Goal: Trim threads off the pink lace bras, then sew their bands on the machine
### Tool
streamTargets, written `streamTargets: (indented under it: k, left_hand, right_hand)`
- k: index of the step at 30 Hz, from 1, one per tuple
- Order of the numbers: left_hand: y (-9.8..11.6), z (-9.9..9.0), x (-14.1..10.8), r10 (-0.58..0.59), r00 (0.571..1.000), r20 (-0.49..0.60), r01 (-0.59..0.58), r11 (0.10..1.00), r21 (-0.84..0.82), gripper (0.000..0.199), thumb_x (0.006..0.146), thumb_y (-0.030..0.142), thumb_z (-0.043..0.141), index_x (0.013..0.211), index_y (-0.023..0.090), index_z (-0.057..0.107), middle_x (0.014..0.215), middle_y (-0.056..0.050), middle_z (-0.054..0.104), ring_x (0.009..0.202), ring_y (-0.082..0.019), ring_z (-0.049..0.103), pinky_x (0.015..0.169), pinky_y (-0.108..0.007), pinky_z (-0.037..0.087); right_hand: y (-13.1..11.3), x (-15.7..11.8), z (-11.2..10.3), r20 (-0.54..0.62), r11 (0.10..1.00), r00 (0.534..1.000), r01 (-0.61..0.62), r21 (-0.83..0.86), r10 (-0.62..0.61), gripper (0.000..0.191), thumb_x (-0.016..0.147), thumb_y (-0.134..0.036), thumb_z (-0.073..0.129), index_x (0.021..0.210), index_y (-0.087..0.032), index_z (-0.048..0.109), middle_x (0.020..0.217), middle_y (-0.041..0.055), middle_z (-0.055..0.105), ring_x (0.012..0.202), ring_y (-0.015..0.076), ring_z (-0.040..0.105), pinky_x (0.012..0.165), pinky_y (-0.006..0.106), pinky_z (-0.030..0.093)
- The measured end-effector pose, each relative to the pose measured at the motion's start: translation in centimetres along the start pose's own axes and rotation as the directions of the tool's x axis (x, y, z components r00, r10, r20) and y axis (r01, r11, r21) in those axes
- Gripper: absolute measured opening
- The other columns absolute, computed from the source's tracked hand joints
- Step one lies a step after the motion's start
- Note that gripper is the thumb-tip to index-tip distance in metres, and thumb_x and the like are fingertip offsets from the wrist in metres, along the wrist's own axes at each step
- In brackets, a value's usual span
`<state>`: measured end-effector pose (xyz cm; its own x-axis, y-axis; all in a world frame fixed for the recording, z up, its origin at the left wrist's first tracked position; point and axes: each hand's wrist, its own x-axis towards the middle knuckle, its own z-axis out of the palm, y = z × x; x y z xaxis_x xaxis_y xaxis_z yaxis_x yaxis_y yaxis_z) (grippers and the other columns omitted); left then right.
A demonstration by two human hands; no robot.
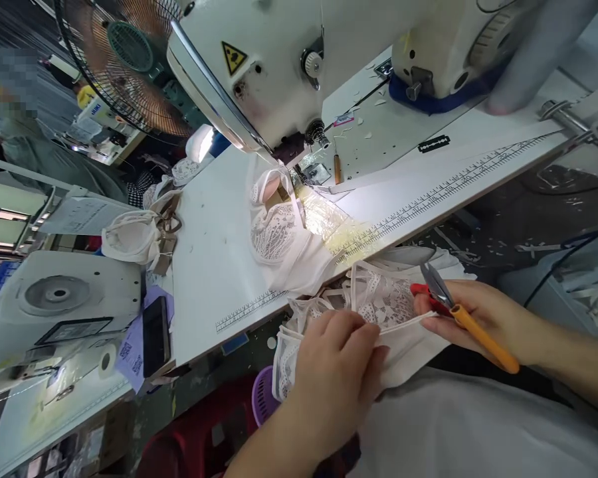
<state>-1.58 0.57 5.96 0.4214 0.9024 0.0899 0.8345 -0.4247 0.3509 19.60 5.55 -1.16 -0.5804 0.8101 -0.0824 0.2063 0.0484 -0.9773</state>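
One lace bra [386, 300], near side of desk [204, 259]: left grip [335, 368] closed over cloth, right grip [481, 317] holding edge plus orange-handled snips [483, 337]. Likely aligning; next move calls for tautness.

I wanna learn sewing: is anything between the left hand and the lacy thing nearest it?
No, nothing visible: the left hand touches the lace garment. The orange-handled tool is in the right hand.

A caged fan [129, 46] occupies the upper left of the frame, a black smartphone [156, 336] the lower left; a purple basket [264, 396] adjoins a red stool [184, 431] bottom left-of-centre.
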Motion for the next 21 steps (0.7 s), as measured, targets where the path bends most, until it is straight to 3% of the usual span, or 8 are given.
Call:
streamTargets:
  k: [4,7,14,21]
  left_hand:
    - [1.3,2.8,2.2,0.044,0.999,-0.016,-0.046,0.988,-0.144,0.014,0.086,0.027,0.052,0.089,0.017,0.062,0.078,-0.006,0.063,0.072,-0.020,0.057,0.065,-0.033,0.046]
    - [1.0,3.9,2.8,-0.008,1.000,-0.017,0.003,0.955,-0.298,0.011,0.085,0.022,0.053,0.079,0.018,0.061,0.068,-0.003,0.059,0.063,-0.016,0.055,0.057,-0.027,0.043]
    - [1.0,3.5,3.0,-0.185,0.977,0.102,0.211,0.829,-0.518,0.005,0.079,0.017,0.056,0.074,0.018,0.058,0.065,0.000,0.053,0.058,-0.012,0.049,0.051,-0.023,0.038]
    - [1.3,4.0,3.9,-0.182,0.983,0.005,0.144,0.762,-0.631,0.009,0.081,0.017,0.053,0.074,0.019,0.059,0.070,-0.003,0.056,0.061,-0.012,0.051,0.055,-0.024,0.041]
  right_hand:
    - [-0.6,-0.1,-0.1,0.037,1.000,0.999,0.021,0.009,-0.021,0.014,0.082,-0.031,0.053,0.072,-0.022,0.051,0.063,-0.0033,0.046,0.056,0.0122,0.043,0.049,0.024,0.038]
    - [-0.3,-0.3,-0.3,0.037,0.999,0.999,0.002,0.053,-0.004,0.013,0.081,-0.031,0.056,0.073,-0.022,0.050,0.067,-0.0029,0.048,0.059,0.0125,0.045,0.053,0.024,0.040]
    - [0.5,0.0,-0.6,0.030,0.998,0.999,0.017,0.056,-0.019,0.019,0.083,-0.033,0.053,0.069,-0.021,0.048,0.066,-0.0036,0.045,0.056,0.0109,0.041,0.048,0.022,0.037]
    - [0.5,0.5,-0.7,0.020,0.996,0.996,0.089,-0.006,-0.089,0.017,0.084,-0.035,0.051,0.073,-0.023,0.050,0.066,-0.0025,0.048,0.057,0.0132,0.045,0.050,0.025,0.041]
